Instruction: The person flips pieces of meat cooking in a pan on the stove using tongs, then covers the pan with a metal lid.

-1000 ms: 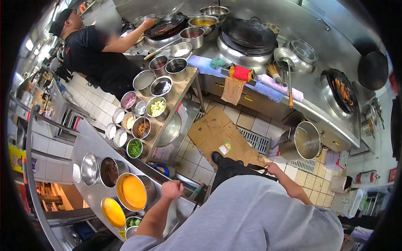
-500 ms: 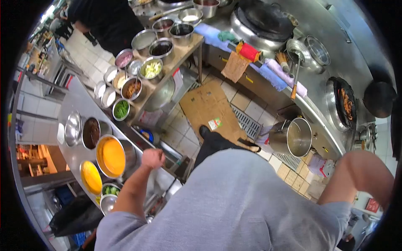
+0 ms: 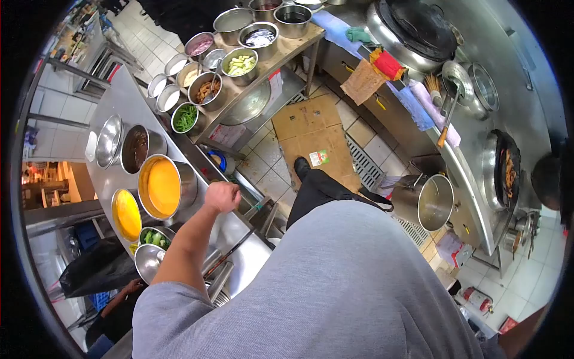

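Observation:
My left hand (image 3: 223, 197) is curled closed above the steel counter's edge (image 3: 236, 239), right of a pot of orange liquid (image 3: 162, 186); whether anything is inside the fingers cannot be made out. Beside that pot are a bowl of yellow liquid (image 3: 127, 214), a pot of brown sauce (image 3: 136, 148), a bowl of green vegetables (image 3: 155, 239) and steel bowls (image 3: 109, 141). My right hand is out of view; only part of the right arm (image 3: 529, 326) shows at the lower right edge.
A wooden-topped table (image 3: 311, 33) holds several ingredient pots. Woks (image 3: 418, 36) stand on the range at the right, with a ladle (image 3: 448, 116) by its edge. A tall pot (image 3: 431, 202) stands near the flattened cardboard (image 3: 317, 137) on the floor. A person in black (image 3: 173, 21) is at the top.
The view has shifted along the counter. My right hand, earlier low at my side, has left the view as that arm swung outward. My left hand stays closed near the orange pot.

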{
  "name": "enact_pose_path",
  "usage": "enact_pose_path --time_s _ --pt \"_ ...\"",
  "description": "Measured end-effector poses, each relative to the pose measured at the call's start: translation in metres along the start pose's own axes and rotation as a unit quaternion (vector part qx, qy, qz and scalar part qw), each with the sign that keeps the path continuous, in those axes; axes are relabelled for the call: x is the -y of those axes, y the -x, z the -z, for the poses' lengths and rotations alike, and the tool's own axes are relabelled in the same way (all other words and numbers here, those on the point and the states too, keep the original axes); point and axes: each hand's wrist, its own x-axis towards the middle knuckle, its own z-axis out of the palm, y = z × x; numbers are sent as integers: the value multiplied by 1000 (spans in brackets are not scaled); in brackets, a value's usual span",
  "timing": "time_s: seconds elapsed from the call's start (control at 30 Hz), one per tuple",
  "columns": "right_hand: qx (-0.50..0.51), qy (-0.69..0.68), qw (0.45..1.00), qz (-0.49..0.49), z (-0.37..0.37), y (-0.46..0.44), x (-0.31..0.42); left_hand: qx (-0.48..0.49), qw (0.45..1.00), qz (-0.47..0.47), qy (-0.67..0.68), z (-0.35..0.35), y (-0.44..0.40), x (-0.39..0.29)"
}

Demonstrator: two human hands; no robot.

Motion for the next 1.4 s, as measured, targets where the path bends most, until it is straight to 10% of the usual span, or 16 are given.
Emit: enact_pose_path --time_s 1.2,1.27,1.3,1.4 --pt "-84 -62 993 51 32 -26 58 40 998 38 -37 -6 -2 0" --pt "-75 -76 992 -69 106 90 107 13 999 26 -36 -22 -2 10" --pt "-109 33 941 -317 -12 93 33 33 998 33 -41 -14 -3 5" --pt "-198 43 537 -819 -45 216 68 7 992 126 -23 -6 -11 -9"
